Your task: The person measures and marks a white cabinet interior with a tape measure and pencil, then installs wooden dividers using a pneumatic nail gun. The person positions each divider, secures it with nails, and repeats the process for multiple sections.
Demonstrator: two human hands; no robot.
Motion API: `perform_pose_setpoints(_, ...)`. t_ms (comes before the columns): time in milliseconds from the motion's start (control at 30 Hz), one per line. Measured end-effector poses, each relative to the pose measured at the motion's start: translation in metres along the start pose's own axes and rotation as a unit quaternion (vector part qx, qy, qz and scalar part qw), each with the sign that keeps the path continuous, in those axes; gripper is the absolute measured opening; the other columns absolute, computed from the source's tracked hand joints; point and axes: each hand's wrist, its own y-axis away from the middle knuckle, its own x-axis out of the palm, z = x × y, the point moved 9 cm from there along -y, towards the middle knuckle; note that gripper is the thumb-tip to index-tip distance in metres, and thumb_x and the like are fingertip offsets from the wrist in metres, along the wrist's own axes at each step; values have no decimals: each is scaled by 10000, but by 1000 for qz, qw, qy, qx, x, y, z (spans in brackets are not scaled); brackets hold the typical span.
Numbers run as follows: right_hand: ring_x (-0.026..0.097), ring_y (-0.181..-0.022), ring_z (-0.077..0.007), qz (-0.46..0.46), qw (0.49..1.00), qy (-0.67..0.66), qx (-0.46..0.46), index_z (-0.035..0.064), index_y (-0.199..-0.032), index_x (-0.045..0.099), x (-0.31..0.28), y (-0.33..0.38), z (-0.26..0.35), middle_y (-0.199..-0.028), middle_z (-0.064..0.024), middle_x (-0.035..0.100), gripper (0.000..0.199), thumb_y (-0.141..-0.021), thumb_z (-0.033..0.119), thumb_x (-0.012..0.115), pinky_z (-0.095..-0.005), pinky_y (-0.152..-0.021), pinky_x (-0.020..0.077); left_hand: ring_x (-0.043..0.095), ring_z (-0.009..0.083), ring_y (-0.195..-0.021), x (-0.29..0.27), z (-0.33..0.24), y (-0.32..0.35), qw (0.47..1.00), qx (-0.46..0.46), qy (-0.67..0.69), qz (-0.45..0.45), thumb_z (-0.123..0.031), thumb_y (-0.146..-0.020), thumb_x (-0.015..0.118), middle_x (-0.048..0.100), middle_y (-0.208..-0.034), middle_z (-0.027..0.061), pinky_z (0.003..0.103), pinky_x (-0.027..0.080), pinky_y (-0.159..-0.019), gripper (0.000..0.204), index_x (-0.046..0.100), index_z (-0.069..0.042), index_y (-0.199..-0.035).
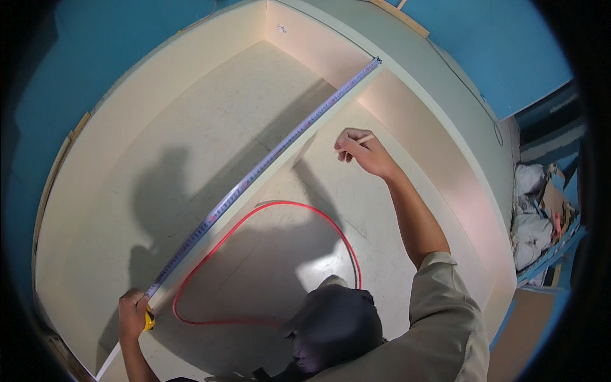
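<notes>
My left hand (132, 315) is closed round a yellow tape measure (150, 319) at the lower left. From it the pale blade (261, 165) is drawn out along the top edge of a cream divider board (321, 130). The blade's far tip rests where the divider meets the far wall of a large cream box frame (439, 130). Bent above the compartment right of the divider, my right hand (359, 153) grips a thin, light wooden pencil (365, 139). This hand is apart from the blade and the boards.
A red hose or cable (280, 203) lies in a loop on the light floor inside the right compartment. A dark cloth-covered shape (337, 325) fills the lower middle. Beyond the frame stand blue panels (484, 57), and a container of white bags and scraps (534, 210) sits at right.
</notes>
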Motion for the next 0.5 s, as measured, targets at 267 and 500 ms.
perform_pose_setpoints(267,595,-738,-106,23,996,-77,-30,30,-862,676,1,-77,-4,-790,-23,646,223,-968,219,626,-267,-686,492,553,250,-594,-4,27,18,999,-54,-3,-3,-33,-843,581,547,-652,159,372,426,-584,157,551,61,-721)
perform_pose_setpoints(500,620,-739,-163,56,988,-107,-95,5,-884,635,21,-88,78,-807,-84,655,241,-1009,202,576,-301,-700,509,569,240,-598,-1,28,-2,996,28,-44,72,-22,-792,581,566,-660,159,360,440,-588,114,576,69,-723)
